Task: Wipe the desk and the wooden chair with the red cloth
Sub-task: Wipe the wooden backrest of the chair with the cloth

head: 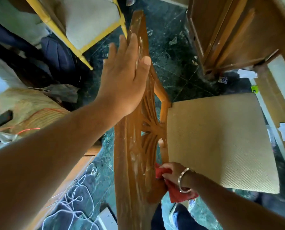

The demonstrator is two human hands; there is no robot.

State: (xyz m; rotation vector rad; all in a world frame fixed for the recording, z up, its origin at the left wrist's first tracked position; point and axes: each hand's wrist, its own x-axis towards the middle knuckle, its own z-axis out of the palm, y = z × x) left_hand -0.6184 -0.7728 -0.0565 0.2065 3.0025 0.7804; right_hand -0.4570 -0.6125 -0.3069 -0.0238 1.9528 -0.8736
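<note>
Looking straight down on a wooden chair [138,146], its carved backrest running up the middle of the view, fan-shaped cutwork at mid height. Pale streaks and smears show on the backrest's wood.

Left hand [123,77]: fingers straight and together, palm flat against the upper part of the backrest, thumb lying across the top rail. It grips nothing, only presses or rests on the wood.

Right hand [173,175]: fingers curled and clamped on the red cloth [178,191], which is bunched against the lower edge of the backrest, near where it meets the seat. Part of the cloth hangs loose below the wrist. A metal bangle [183,180] sits on that wrist.

Seat cushion [221,143]: beige woven fabric, right of the backrest, bare on top.

Upper right: a wooden desk [229,34], its brown side panel and leg standing on the dark green marble floor [171,52]. Whitish flecks scattered on the floor between chair and desk.

Upper left: a second chair with yellow frame [78,52] and grey-white cushion, well apart from the hands. Below the left forearm, white cord [78,196] lies in loose loops on the floor. A thin orange wire [30,130] crosses a pale wooden surface at far left.
</note>
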